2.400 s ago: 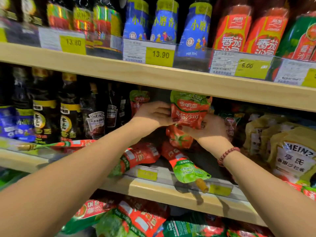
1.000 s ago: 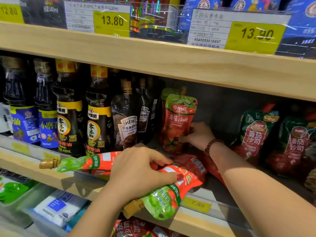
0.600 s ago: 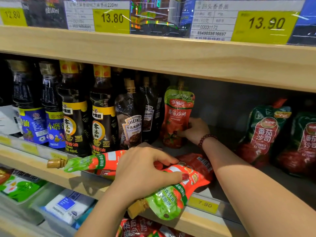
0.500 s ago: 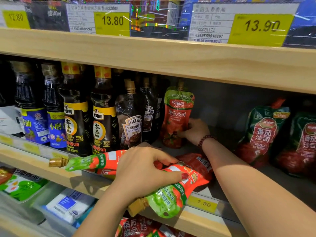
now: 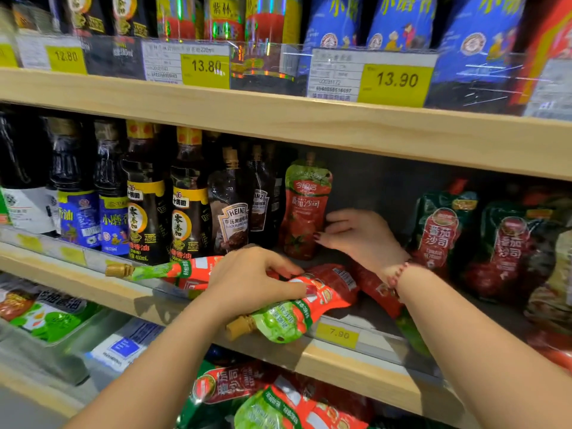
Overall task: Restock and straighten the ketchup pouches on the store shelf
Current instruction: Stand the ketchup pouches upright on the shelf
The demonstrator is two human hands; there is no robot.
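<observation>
We're mid-straighten: right hand (image 5: 359,236), fingers loose, props the standing ketchup pouch (image 5: 305,209) at the shelf's back. Left hand (image 5: 250,281) clutches a toppled pouch (image 5: 305,305) on the front edge; probably stand that one up next.

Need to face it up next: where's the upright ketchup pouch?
Head view, middle shelf: upright ketchup pouch stands just right of the Heinz pouches, right hand beside it.

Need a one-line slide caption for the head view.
Left hand grasps a fallen ketchup pouch; right hand steadies an upright pouch.
</observation>
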